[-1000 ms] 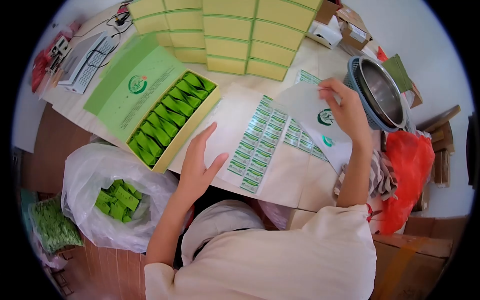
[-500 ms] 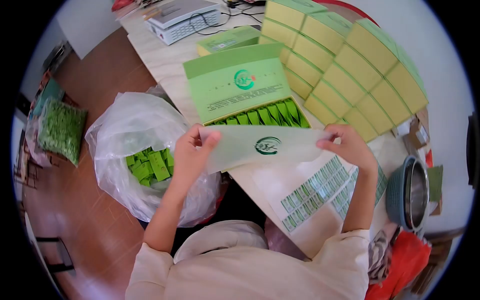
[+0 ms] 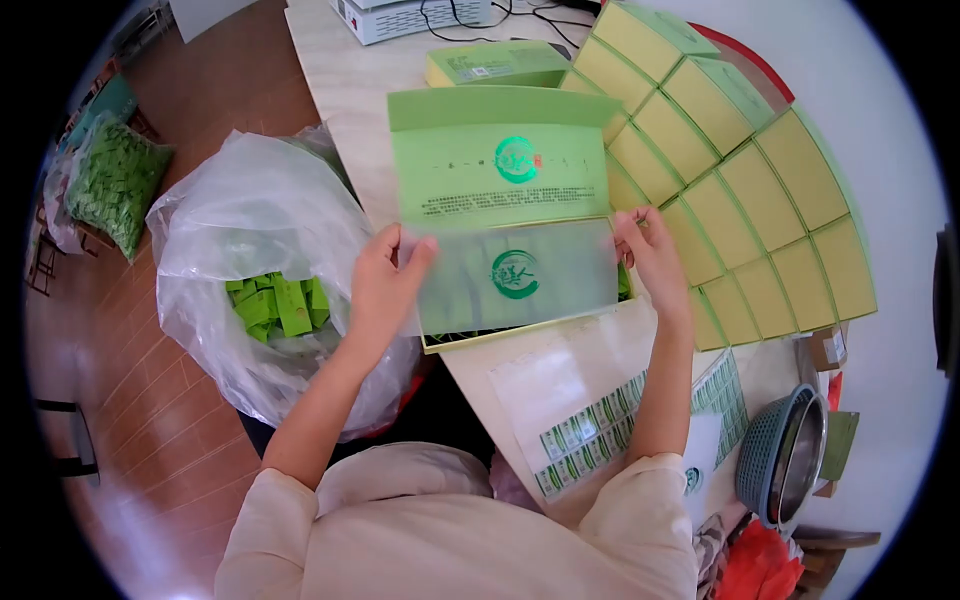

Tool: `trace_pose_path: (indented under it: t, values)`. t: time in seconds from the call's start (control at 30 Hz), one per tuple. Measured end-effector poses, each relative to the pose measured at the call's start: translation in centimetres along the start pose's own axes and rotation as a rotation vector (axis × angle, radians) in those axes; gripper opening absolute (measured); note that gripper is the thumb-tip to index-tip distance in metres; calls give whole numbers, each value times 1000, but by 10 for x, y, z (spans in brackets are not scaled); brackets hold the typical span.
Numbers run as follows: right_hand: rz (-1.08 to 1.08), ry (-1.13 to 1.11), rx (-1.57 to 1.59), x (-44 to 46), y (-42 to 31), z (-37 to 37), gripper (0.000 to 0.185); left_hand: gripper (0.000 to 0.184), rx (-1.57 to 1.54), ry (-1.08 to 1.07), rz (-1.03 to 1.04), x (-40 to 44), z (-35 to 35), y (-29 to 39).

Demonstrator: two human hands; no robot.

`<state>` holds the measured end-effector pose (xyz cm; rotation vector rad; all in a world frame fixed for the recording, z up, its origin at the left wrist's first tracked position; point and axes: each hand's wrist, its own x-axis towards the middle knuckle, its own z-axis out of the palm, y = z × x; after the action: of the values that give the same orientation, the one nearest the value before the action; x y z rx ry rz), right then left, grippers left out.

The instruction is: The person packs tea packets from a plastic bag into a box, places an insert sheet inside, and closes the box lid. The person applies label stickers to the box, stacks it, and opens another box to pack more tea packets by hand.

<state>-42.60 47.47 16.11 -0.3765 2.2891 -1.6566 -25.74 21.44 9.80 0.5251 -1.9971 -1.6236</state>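
Observation:
A translucent paper sheet (image 3: 450, 285) with a dark green round logo is stretched between my two hands. My left hand (image 3: 388, 285) pinches its left end, and my right hand (image 3: 645, 250) pinches the right end near the top corner. Beneath the sheet lies a green gift box (image 3: 480, 345), its lid (image 3: 440, 170) raised at the back with a shiny logo and printed lines. Green packets inside show only faintly through the sheet. Whether the sheet touches them I cannot tell.
Stacked boxes (image 3: 765, 195) curve along the right, and a closed green box (image 3: 500, 65) lies behind. To the left, a plastic bag (image 3: 210, 220) holds green packets (image 3: 290, 305). Sticker sheets (image 3: 590, 435) and a blue basket (image 3: 765, 455) are at right.
The sheet has come down from in front of the box to lie over its opening, more face-on to me. My right hand has moved inward and up. The view has shifted.

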Motion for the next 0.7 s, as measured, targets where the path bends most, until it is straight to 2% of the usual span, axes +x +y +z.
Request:
trace_pose_path:
  t: [0.07, 0.2, 0.27, 0.4, 0.47, 0.57, 0.7]
  values:
    - [-128, -17, -116, 1, 4, -3, 19, 23, 141, 83, 129, 4, 3, -10]
    - [-236, -30, -158, 10, 19, -7, 18, 22, 269, 77, 104, -1, 9, 3]
    - [-309, 63, -220, 16, 26, -6, 17, 21, 361, 158, 268, -4, 13, 0]
    - [-342, 85, -268, 23, 38, -4, 17, 19, 427, 186, 264, -6, 9, -4]
    - [-372, 109, -259, 25, 41, -3, 18, 18, 357, 112, 243, -3, 6, -6]
    - [-299, 69, -295, 23, 37, -2, 19, 19, 261, 97, 197, -4, 5, -3]
    - [-340, 88, -280, 23, 39, 1, 19, 20, 187, 81, 127, -4, 1, -11]
